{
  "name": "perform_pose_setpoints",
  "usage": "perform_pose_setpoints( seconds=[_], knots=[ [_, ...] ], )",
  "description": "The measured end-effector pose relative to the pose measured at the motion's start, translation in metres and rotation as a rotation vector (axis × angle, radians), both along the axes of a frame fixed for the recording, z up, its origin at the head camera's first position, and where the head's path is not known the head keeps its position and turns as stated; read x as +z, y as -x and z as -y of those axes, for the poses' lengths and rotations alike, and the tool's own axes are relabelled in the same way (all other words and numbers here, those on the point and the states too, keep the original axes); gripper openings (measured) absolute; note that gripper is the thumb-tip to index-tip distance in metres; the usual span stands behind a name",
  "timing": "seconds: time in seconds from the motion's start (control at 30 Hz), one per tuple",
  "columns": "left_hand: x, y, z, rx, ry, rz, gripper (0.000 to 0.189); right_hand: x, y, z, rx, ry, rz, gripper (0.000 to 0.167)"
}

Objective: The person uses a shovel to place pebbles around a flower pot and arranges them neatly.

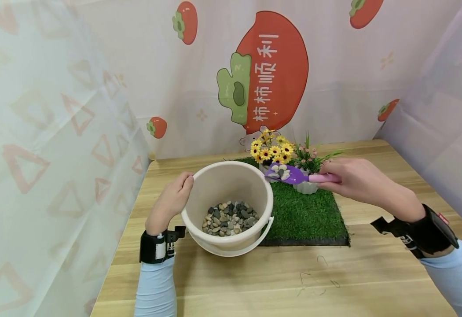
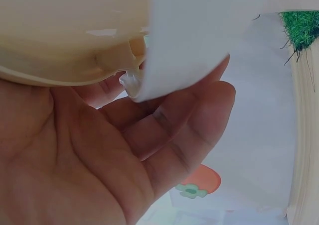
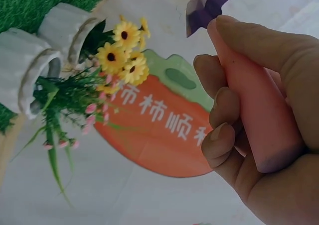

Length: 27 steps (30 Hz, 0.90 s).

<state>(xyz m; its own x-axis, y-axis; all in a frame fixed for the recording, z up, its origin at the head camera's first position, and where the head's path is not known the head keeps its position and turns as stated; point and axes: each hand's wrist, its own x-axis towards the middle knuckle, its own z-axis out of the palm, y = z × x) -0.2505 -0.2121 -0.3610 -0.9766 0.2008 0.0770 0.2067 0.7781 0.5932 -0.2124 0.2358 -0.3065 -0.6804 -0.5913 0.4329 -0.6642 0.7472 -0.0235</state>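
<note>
One scoop (image 1: 295, 175), its handle gripped in the curled fingers of the right hand (image 1: 355, 180), extends lengthwise leftward from them, its pebbles (image 1: 280, 172) near the bucket's (image 1: 225, 182) right rim, the left hand (image 1: 169, 199) gripping the left.

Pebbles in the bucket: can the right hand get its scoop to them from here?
Probably yes: the bucket is open at the top, the right hand has the purple scoop near it, and the left hand grips the other side. The scoop already carries stones, though, so may need emptying first.
</note>
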Motion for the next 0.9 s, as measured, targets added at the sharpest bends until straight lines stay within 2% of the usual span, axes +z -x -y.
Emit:
perform_pose_setpoints(
  seconds=[0.27,0.47,0.67,0.73,0.9],
  knots=[
    [-0.001,0.0,0.0,-0.004,-0.007,0.0,0.045,-0.02,-0.008,-0.021,-0.12,0.012,0.122,0.018],
    [-0.001,0.0,-0.001,-0.001,-0.007,-0.016,0.045,-0.042,-0.011,-0.035,-0.168,0.038,0.135,0.017],
    [-0.001,0.001,-0.001,-0.009,-0.019,-0.016,0.045,-0.063,-0.019,-0.046,-0.212,0.064,0.232,0.012],
    [0.0,0.001,0.0,-0.01,-0.024,-0.014,0.045,-0.068,-0.021,-0.049,-0.227,0.078,0.256,0.011],
    [-0.001,0.001,0.0,-0.008,-0.02,-0.01,0.046,-0.076,-0.026,-0.056,-0.26,0.087,0.253,0.011]
  ],
)
